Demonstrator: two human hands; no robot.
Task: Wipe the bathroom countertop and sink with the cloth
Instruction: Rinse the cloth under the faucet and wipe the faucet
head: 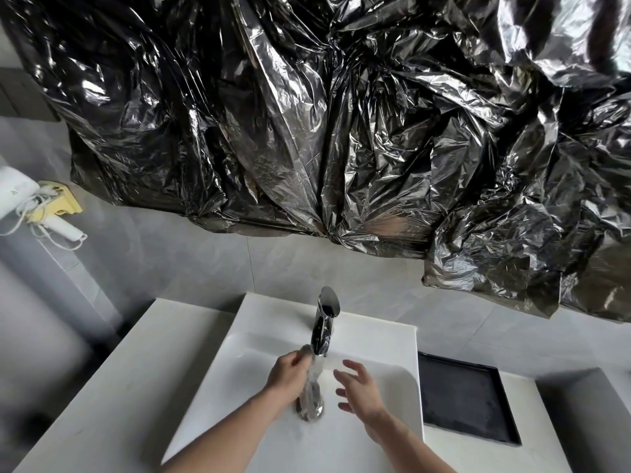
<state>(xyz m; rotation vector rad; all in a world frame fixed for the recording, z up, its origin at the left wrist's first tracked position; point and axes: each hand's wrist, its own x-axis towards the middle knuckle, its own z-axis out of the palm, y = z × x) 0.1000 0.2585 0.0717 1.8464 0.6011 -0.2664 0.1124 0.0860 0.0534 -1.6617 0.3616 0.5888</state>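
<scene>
The left hand (288, 372) has its grip clenched around the top of a grey cloth (312, 380), which hangs from the fist straight down under the spout of the chrome faucet (324, 322), over the drain (309, 409) in the middle of the white sink (246, 356). The cloth looks blurred and glossy, probably from running water, though I cannot make out the stream clearly. The right hand (358, 387) hovers just beside the cloth, fingers spread and relaxed, its grip released and holding nothing. The table (112, 377) runs off to the left of the sink, and a dark tray (467, 401) sits near the right edge of the table, beside the basin. Crinkled black plastic sheeting (307, 114) covers the wall above, and a white hair dryer (51, 213) hangs at the far left. This looks like wetting or rinsing ahead of wiping. The risks from here: a dripping cloth carried to the table without wringing would leave puddles and streaks; the one-handed hold on sodden fabric could slip, dropping it onto the drain; and water splashing off the cloth could spatter the basin's rim and the tray.
</scene>
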